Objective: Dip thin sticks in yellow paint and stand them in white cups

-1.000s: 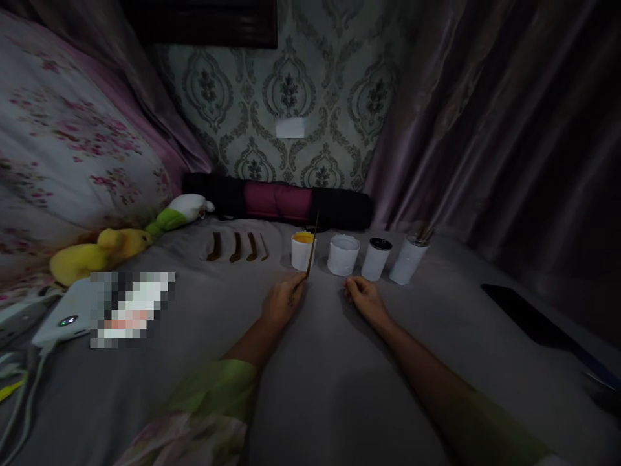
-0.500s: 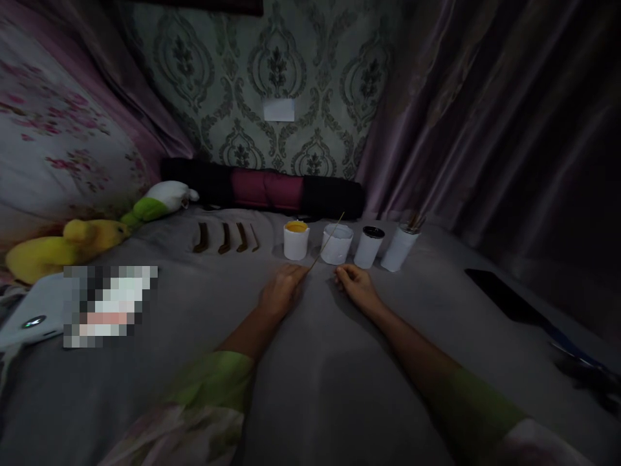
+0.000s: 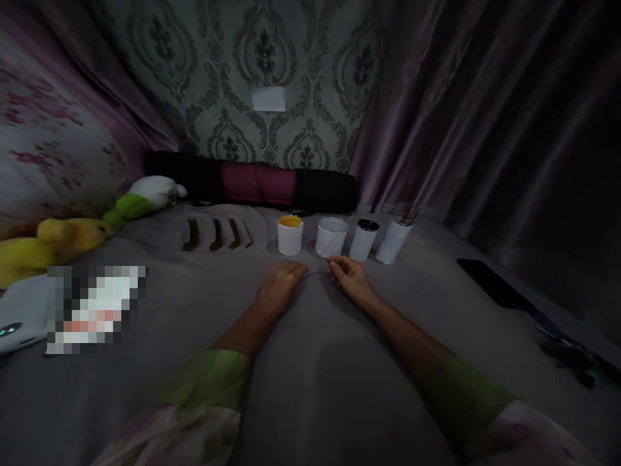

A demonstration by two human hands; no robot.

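Observation:
A thin stick (image 3: 330, 243) slants up and to the right from my left hand (image 3: 284, 285), whose fingers are closed on its lower end. My right hand (image 3: 352, 278) is beside it, thumb and fingertips pinched close to the stick; whether they touch it or hold something small I cannot tell. Behind the hands stand a white tub with yellow inside (image 3: 290, 239), a wider white tub with pale contents (image 3: 330, 228), a white container with a dark top (image 3: 363, 243) and a taller white container (image 3: 394, 243) with thin sticks in it. The slanted stick crosses in front of the wider tub.
Several brown stick bundles (image 3: 215, 234) lie in a row at left. Soft toys (image 3: 152, 194), a white device (image 3: 24, 310) and a blurred-out flat item (image 3: 97, 310) are farther left. A dark flat object (image 3: 490, 285) lies right. A black and maroon roll (image 3: 257, 184) lines the wall.
The stick tilts lower, and my right fingertips have moved closer to it and to my left hand. The whole view has shifted slightly, with things appearing farther left.

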